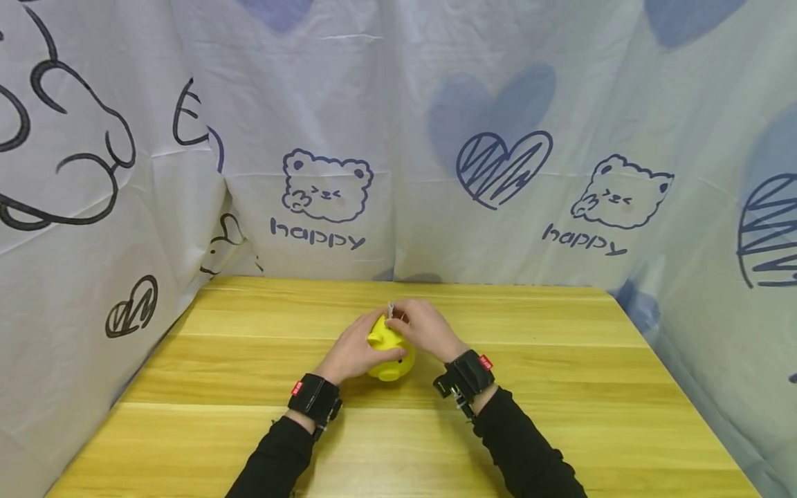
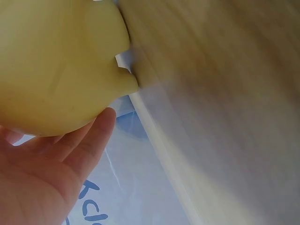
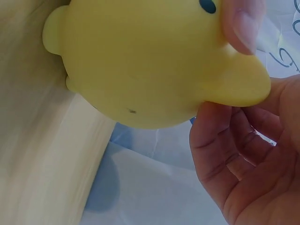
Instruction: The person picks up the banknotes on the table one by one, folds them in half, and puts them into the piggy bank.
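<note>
A round yellow piggy bank [image 1: 389, 372] stands on the wooden table, its snout towards me. Around its left side curves my left hand [image 1: 358, 351], thumb across the face near an eye and fingers along the far side. My right hand [image 1: 429, 330] is at the top of the bank, fingers curled, pinching a small pale flat piece [image 1: 391, 310] whose kind I cannot tell. In the right wrist view the right fingers sit behind a yellow ear [image 3: 241, 82]. The left wrist view shows the left fingers [image 2: 91, 145] against the bank's rounded body and its short feet by the tabletop.
The light wooden table [image 1: 560, 415] stretches out on both sides of the hands. Behind it and at both sides hangs a white cloth [image 1: 411, 228] printed with hearts, bears and lettering. Black bands [image 1: 316, 400] with small cameras sit on both wrists.
</note>
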The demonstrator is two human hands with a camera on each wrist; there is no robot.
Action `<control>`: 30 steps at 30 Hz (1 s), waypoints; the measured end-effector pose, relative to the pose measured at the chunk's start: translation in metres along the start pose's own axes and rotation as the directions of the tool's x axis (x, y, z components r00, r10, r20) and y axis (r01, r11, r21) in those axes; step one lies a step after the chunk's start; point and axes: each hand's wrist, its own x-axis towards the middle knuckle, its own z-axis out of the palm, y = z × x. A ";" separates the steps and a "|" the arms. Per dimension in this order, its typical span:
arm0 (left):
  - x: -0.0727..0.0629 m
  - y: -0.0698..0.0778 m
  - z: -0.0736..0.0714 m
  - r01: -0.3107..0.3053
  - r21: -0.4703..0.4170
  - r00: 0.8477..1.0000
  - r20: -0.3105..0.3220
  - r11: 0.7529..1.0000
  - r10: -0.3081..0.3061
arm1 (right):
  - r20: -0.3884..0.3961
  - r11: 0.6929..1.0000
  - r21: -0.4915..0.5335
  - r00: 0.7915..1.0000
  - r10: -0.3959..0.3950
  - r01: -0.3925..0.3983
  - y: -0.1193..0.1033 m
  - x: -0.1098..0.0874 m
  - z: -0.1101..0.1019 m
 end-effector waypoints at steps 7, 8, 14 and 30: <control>0.000 0.001 -0.001 0.000 -0.002 1.000 0.001 1.000 0.000 | -0.009 0.998 0.040 0.999 0.041 -0.040 0.001 0.000 0.001; 0.000 0.002 -0.001 -0.001 -0.003 1.000 0.002 1.000 0.001 | -0.009 0.998 0.043 0.999 0.042 -0.042 0.001 0.000 0.001; -0.001 0.003 -0.002 0.000 -0.001 1.000 0.004 1.000 0.000 | -0.016 0.996 0.089 1.000 0.022 -0.021 0.002 -0.002 0.000; -0.001 0.002 -0.001 0.005 0.005 1.000 0.005 1.000 -0.005 | -0.063 0.945 0.323 0.995 0.076 -0.051 0.006 -0.002 -0.001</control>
